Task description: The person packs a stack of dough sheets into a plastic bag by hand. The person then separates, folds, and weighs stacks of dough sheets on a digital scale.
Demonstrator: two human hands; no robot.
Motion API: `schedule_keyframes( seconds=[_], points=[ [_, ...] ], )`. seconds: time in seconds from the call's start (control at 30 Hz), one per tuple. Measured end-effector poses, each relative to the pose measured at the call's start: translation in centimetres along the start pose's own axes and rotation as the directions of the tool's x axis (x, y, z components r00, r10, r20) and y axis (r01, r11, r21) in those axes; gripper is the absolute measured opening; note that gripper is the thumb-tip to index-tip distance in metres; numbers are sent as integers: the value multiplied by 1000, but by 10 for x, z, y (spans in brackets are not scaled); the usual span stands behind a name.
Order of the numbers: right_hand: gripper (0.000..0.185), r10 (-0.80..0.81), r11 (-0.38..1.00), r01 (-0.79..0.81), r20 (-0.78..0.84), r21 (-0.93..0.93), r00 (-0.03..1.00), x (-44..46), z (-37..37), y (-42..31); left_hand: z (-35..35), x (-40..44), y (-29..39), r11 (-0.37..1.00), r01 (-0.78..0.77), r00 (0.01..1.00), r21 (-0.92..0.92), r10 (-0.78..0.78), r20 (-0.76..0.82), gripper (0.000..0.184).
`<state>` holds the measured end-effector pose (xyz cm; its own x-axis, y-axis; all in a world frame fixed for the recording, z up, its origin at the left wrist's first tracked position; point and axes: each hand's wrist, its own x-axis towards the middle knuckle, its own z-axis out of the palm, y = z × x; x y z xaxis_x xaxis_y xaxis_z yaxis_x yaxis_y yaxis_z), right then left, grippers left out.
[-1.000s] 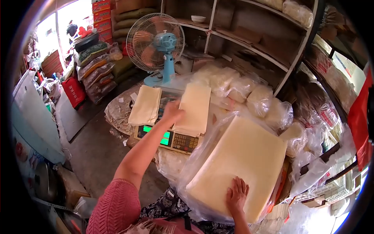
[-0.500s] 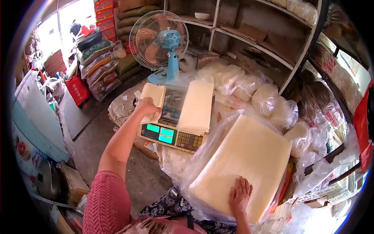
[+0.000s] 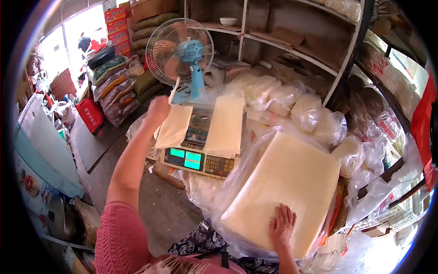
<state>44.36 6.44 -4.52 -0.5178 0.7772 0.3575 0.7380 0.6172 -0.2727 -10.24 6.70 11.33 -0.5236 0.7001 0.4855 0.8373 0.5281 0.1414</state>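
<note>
My left hand (image 3: 159, 109) is closed on a thin cream sheet (image 3: 174, 90), whose free end stands up beyond the fingers. Just below and to the right of that hand, a small folded stack of cream sheets (image 3: 175, 127) lies on the left side of a digital scale (image 3: 212, 165) with lit green displays. On the scale's right side rests a longer folded stack (image 3: 225, 124). My right hand (image 3: 282, 224) lies flat, fingers extended, on a large thick pile of cream sheets (image 3: 292, 176) sitting in clear plastic wrap (image 3: 228, 194).
A blue fan (image 3: 191, 50) stands behind the scale. Several clear bags of pale goods (image 3: 303, 112) line the back right, below the shelves (image 3: 296, 52). Stacked packets (image 3: 112, 89) and a red bag (image 3: 90, 115) are at the left, past the floor (image 3: 155, 205).
My left hand has risen off the small stack and moved up and left, with a sheet in its fingers. The right hand stays flat on the large pile. The view has shifted slightly.
</note>
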Motion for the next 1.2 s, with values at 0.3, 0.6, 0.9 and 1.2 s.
schedule_keyframes(
  seconds=[0.3,0.6,0.9,1.2],
  points=[
    [38,-6,1000,7,-21,17,1000,-1,1,1,-9,-5,82,301,60,980,-952,-200,-1,32],
    [40,6,1000,-5,-21,30,1000,-2,1,2,107,-52,117,-19,498,832,-867,-269,484,21],
    [40,-29,999,30,-50,25,998,3,-4,-2,107,-47,116,870,88,974,-485,-178,-142,44],
    [36,-39,998,37,44,42,998,6,-3,-6,115,-82,153,919,-313,885,-239,373,277,46]
  ],
)
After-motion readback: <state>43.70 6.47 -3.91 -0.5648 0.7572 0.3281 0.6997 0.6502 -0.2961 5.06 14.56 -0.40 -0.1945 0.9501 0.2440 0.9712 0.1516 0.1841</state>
